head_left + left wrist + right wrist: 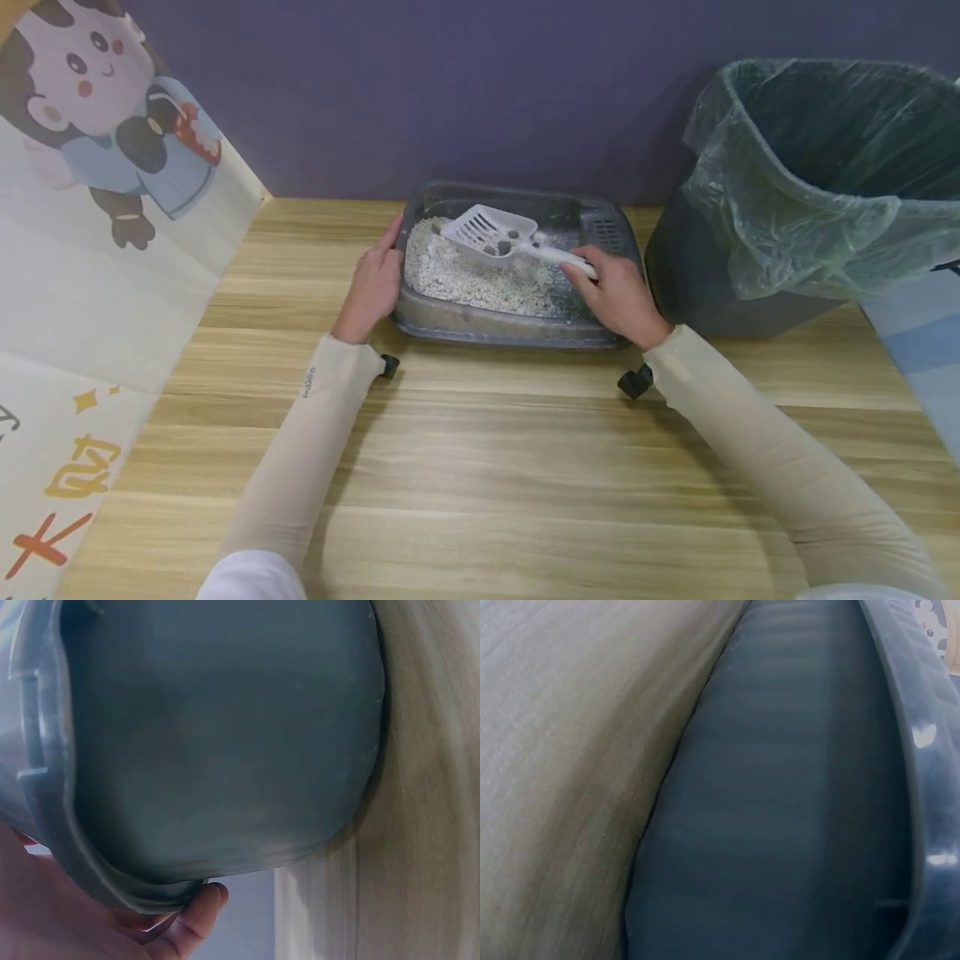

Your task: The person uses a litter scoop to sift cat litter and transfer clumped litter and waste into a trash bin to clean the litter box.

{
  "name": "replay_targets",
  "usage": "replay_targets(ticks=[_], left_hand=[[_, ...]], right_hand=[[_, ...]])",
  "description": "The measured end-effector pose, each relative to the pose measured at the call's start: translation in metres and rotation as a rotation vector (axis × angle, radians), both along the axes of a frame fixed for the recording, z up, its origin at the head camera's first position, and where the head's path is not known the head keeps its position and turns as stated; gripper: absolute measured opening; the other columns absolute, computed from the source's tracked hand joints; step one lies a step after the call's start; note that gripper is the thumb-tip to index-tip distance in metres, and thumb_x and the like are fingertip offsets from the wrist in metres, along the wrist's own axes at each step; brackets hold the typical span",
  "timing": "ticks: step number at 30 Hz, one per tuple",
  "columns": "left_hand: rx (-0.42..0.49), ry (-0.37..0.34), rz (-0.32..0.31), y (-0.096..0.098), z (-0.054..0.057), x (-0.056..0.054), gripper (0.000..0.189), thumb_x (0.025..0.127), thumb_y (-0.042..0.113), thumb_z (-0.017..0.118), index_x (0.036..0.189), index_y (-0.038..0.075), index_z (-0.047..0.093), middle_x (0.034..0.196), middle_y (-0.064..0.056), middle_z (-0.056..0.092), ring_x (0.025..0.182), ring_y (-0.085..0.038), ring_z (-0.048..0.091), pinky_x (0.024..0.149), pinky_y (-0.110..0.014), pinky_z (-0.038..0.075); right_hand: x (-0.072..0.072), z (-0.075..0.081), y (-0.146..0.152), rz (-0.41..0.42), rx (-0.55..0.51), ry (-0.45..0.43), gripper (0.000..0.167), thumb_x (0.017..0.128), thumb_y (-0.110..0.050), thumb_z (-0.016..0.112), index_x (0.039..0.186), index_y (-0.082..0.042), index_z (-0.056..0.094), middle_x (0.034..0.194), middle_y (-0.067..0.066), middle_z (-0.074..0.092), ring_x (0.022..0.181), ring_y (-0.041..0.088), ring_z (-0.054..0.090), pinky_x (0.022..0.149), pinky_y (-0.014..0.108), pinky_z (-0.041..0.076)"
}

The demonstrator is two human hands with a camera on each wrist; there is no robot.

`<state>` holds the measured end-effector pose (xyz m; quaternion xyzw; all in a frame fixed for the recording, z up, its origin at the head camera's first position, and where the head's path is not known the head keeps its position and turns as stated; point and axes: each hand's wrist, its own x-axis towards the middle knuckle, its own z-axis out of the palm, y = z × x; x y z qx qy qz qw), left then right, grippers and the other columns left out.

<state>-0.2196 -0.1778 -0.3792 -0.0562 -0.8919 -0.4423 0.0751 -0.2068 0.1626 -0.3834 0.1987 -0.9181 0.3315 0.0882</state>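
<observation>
A grey plastic litter box [498,327] stands on the table against the back wall, pale granular litter [468,279] heaped toward its left side. My left hand [372,287] grips the box's left rim; the left wrist view shows its fingers [196,919] curled under that rim. In my right hand [618,296] is the handle of a white slotted litter scoop [513,225], held over the litter. Several dark clumps lie in the scoop near its neck. Only the outer side of the box [757,802] fills the right wrist view, with that hand out of frame.
Right of the box stands a large dark bin [750,292] lined with a clear plastic bag [720,200]. A dark purple wall [450,92] rises directly behind the box. To the left is a pale panel [97,317] with a cartoon figure. The wood-grain table [510,467] extends in front.
</observation>
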Motion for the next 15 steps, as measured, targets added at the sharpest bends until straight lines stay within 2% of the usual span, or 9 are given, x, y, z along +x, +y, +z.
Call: replay_targets(ticks=[2,7,8,9,15], left_hand=[[0.005,-0.009,-0.001,-0.0002,-0.0002,0.0001,0.049,0.101,0.026,0.027,0.148,0.038,0.02,0.12,-0.018,0.056,0.046,-0.013,0.03,0.052,-0.036,0.04],[0.014,-0.016,-0.003,0.0006,-0.0003,-0.0006,0.048,0.101,0.028,0.027,0.147,0.041,0.019,0.088,-0.016,0.053,0.044,-0.01,0.029,0.05,-0.036,0.04],[0.014,-0.012,-0.004,0.0008,-0.0002,-0.0007,0.049,0.101,0.027,0.027,0.148,0.04,0.019,0.088,-0.016,0.053,0.044,-0.01,0.029,0.051,-0.036,0.04],[0.014,-0.012,-0.003,0.0008,-0.0004,-0.0009,0.049,0.101,0.028,0.027,0.148,0.04,0.019,0.095,-0.016,0.056,0.045,-0.01,0.029,0.052,-0.036,0.04],[0.012,-0.022,0.003,-0.0006,-0.0015,-0.0005,0.049,0.101,0.027,0.026,0.147,0.041,0.018,0.09,-0.017,0.054,0.046,-0.013,0.03,0.049,-0.036,0.04]], right_hand=[[0.0005,0.0001,-0.0001,-0.005,-0.007,0.014,0.044,0.097,-0.041,0.046,0.125,-0.008,0.054,0.072,0.005,0.05,0.048,0.02,0.04,0.046,0.036,0.035],[0.001,-0.0002,0.0007,-0.007,-0.019,0.083,0.039,0.097,-0.034,0.049,0.126,-0.008,0.051,0.08,0.004,0.05,0.054,0.02,0.039,0.05,0.036,0.033],[0.0009,-0.0004,0.0008,-0.004,-0.022,0.097,0.038,0.097,-0.033,0.049,0.125,-0.008,0.051,0.08,0.004,0.049,0.054,0.02,0.039,0.051,0.036,0.033],[0.0007,-0.0006,0.0009,-0.002,-0.023,0.11,0.037,0.097,-0.032,0.05,0.125,-0.008,0.051,0.079,0.004,0.049,0.054,0.02,0.038,0.05,0.036,0.033],[-0.0005,-0.0007,-0.0001,0.005,-0.037,0.121,0.037,0.097,-0.031,0.05,0.125,-0.008,0.052,0.079,0.004,0.049,0.053,0.02,0.038,0.05,0.036,0.032]])
